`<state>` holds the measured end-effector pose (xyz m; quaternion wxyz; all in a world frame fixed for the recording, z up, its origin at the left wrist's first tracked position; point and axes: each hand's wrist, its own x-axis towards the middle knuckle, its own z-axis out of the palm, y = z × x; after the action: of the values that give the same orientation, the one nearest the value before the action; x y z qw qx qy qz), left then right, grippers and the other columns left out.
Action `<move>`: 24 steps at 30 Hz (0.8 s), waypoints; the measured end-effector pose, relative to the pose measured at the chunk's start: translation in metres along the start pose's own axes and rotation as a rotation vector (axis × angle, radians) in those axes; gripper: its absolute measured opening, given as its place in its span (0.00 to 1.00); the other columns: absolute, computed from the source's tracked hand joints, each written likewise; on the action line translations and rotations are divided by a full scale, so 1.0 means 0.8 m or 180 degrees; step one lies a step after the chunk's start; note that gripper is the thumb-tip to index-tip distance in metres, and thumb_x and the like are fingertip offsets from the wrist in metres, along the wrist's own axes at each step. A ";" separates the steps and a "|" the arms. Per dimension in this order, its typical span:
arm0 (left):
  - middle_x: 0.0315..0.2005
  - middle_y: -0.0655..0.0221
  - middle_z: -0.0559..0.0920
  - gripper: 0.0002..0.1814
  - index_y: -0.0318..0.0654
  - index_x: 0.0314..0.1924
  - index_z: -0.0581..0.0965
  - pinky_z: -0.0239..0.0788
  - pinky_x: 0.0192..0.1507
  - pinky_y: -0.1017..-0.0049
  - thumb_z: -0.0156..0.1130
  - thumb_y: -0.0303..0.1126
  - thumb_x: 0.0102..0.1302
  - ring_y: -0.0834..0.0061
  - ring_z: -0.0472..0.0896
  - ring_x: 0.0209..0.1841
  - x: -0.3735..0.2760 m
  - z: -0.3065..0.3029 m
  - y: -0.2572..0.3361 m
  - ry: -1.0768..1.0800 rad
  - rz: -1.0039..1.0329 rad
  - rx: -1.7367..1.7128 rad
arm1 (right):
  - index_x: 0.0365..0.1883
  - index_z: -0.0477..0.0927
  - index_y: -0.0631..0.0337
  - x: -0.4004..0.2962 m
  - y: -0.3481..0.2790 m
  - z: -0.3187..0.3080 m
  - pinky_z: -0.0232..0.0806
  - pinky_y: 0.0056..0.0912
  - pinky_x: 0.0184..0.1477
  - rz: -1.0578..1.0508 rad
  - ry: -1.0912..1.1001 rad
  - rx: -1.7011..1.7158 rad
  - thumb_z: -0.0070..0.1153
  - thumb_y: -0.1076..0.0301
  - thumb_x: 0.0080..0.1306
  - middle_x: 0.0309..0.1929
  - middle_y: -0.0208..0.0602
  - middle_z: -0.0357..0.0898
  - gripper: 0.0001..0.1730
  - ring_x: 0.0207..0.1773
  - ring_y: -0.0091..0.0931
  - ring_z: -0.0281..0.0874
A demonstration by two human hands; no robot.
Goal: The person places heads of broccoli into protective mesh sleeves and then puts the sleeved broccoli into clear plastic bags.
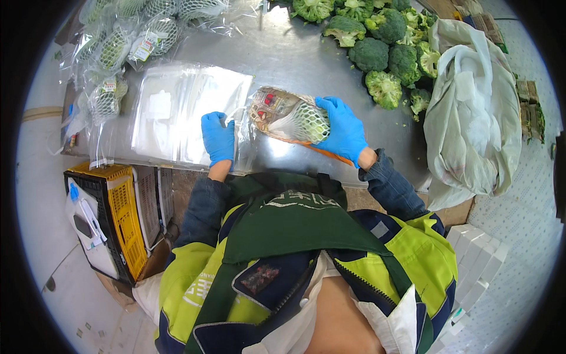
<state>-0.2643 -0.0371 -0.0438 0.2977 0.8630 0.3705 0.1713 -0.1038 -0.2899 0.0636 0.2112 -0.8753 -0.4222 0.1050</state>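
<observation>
My right hand (342,130), in a blue glove, grips the near end of a white foam-net-wrapped vegetable (311,123), apparently broccoli. A patterned wrapper or basket-like piece (274,110) lies against its left end; exactly what it is cannot be told. An orange strip shows along its lower edge. My left hand (219,137), gloved in blue, has its fingers curled at the right edge of the flat clear plastic bags (190,115); a thin bit of film shows at its fingertips, and whether it pinches this is unclear. The bags lie on the metal table (283,53).
Bagged, net-wrapped vegetables (112,48) pile up at the table's far left. Bare broccoli heads (369,54) lie at the far right, beside a pale sack (473,124). Below the table's left edge stand crates, one yellow and black (126,221). White blocks (477,256) stand at right.
</observation>
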 end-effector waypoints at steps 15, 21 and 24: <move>0.41 0.66 0.79 0.04 0.39 0.33 0.76 0.66 0.50 0.65 0.63 0.28 0.61 0.63 0.74 0.46 0.042 -0.079 0.006 0.0718 0.1591 -0.0068 | 0.59 0.69 0.60 0.071 -0.071 0.016 0.70 0.44 0.52 -0.0486 -0.0194 0.0108 0.70 0.53 0.49 0.53 0.47 0.70 0.42 0.54 0.44 0.72; 0.59 0.63 0.75 0.03 0.38 0.37 0.77 0.61 0.63 0.66 0.60 0.28 0.66 0.62 0.70 0.63 0.062 -0.092 0.040 -0.0372 0.0967 -0.1480 | 0.63 0.66 0.58 0.077 -0.081 0.027 0.70 0.45 0.51 -0.1159 0.0023 0.0083 0.71 0.53 0.49 0.53 0.48 0.69 0.46 0.55 0.46 0.71; 0.56 0.63 0.76 0.04 0.37 0.36 0.76 0.64 0.61 0.66 0.61 0.28 0.64 0.60 0.71 0.60 0.060 -0.076 0.087 -0.0803 0.1603 -0.1704 | 0.68 0.61 0.56 0.079 -0.076 0.005 0.69 0.45 0.55 -0.0483 0.0069 0.0116 0.71 0.52 0.48 0.59 0.51 0.66 0.51 0.58 0.48 0.70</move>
<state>-0.2259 -0.0160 0.0507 0.5042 0.8330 0.0497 0.2222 -0.1080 -0.2053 0.0879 0.2390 -0.8379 -0.4830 0.0868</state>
